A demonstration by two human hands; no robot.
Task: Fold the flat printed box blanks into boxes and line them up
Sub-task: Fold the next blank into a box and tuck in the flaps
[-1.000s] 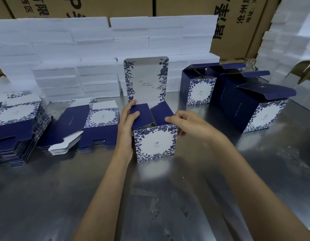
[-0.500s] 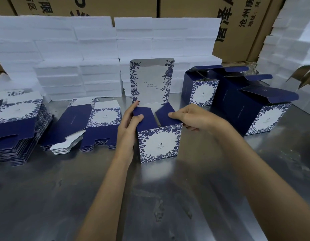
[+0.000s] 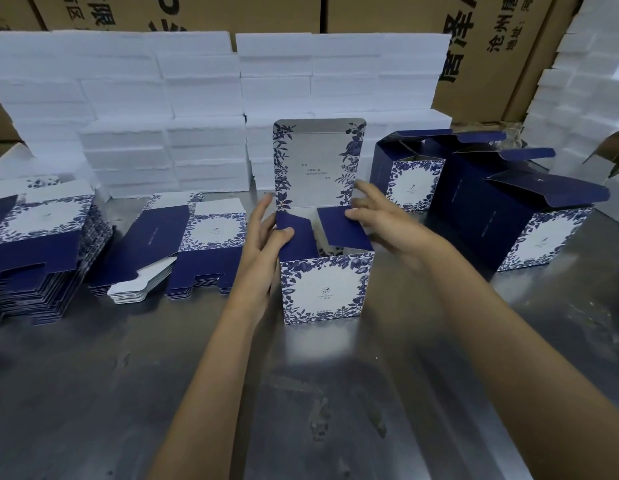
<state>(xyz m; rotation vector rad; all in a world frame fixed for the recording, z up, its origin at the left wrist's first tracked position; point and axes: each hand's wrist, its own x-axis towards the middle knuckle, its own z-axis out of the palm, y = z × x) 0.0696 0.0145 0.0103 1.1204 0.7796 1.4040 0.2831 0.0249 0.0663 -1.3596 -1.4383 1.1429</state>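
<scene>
A blue and white box [image 3: 327, 289] stands upright in the middle of the shiny counter [image 3: 93, 393], with its tall lid flap [image 3: 319, 164] sticking straight up at the back. The left hand [image 3: 266, 244] holds the left side flap [image 3: 294, 237], thumb on top and fingers behind. A moment ago the right hand [image 3: 377, 216] was curled on the right side flap [image 3: 341, 230]; now its fingers have spread out and lifted, with only the thumb touching the flap and one finger up near the lid. Both small flaps look almost tucked in, so closing the lid is likely next. Three finished boxes [image 3: 540, 233] wait in a row on the right, and flat blanks [image 3: 41, 237] sit piled on the left.
</scene>
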